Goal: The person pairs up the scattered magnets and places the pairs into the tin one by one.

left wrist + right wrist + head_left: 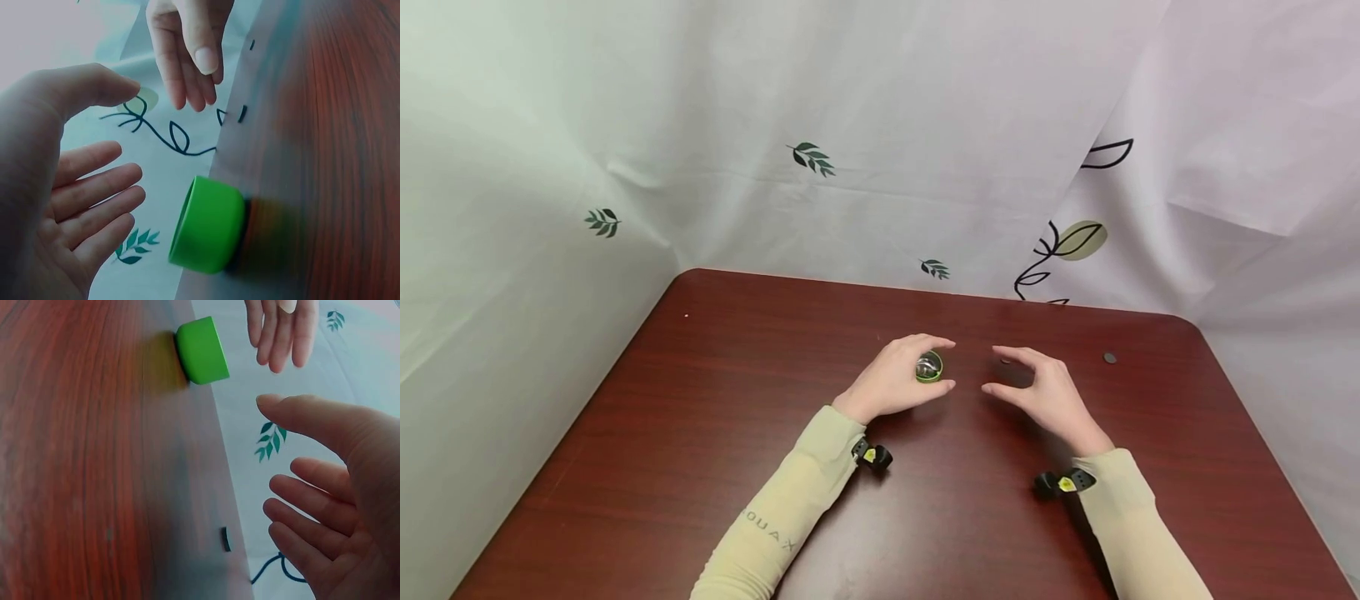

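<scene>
Over the middle of the table, my left hand (901, 377) is held with thumb and fingers spread apart and grips nothing. Just beyond its palm stands a small green cup (209, 228), upright on the table. From above, its shiny inside (928, 367) shows partly behind the left hand. Facing it, my right hand (1051, 396) also has its thumb and fingers apart, with nothing between them. A gap separates the two hands. Close by the right fingers lies a small dark flat piece (225, 539), mostly hidden by them in the head view.
A small dark disc (1109, 358) lies on the table to the right of the right hand. The reddish-brown wooden table (737, 333) has rounded back corners. White cloth (865, 208) with leaf prints hangs behind it and at both sides.
</scene>
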The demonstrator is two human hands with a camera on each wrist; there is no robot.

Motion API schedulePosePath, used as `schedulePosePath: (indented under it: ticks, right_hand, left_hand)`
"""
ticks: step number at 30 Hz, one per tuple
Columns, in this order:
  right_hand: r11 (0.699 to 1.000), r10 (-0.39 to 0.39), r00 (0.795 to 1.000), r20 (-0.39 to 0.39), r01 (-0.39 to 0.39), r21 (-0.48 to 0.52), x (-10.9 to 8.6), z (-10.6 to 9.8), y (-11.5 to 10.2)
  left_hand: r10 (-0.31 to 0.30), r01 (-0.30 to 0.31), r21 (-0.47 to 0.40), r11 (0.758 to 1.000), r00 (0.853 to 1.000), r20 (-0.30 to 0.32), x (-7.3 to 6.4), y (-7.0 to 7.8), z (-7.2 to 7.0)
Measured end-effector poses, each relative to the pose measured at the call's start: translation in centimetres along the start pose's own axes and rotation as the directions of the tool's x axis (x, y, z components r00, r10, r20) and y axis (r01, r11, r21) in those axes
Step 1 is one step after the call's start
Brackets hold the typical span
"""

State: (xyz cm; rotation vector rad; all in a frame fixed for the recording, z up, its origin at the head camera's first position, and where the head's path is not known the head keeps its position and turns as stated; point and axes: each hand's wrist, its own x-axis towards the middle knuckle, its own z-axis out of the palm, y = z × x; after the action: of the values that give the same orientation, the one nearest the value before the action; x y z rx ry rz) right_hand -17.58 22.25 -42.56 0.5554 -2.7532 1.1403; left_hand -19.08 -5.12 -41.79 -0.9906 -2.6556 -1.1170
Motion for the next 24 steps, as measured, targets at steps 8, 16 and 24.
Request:
schedulePosePath:
  ticks: [8,16,24]
  right_hand:
    - [1.0,0.006,0.999,-0.047,-0.007,-0.028,-0.8,-0.9,0.5]
    - [0.998,0.024,0.998,-0.063,-0.028,-0.051,-1.4,-1.4,0.9]
    - [0.996,0.052,0.995,-0.089,-0.059,-0.072,-2.1,-2.4,1.3]
  left_hand:
    - [0.017,-0.017,0.007,1.0,0.999,0.03,0.0,1.3,0.7]
    - [0.027,-0.027,0.001,1.0,0.998,0.05,-0.1,2.3,1.2]
    - [0.029,-0.03,0.026,0.999,0.999,0.042,0.3,3.1,1.7]
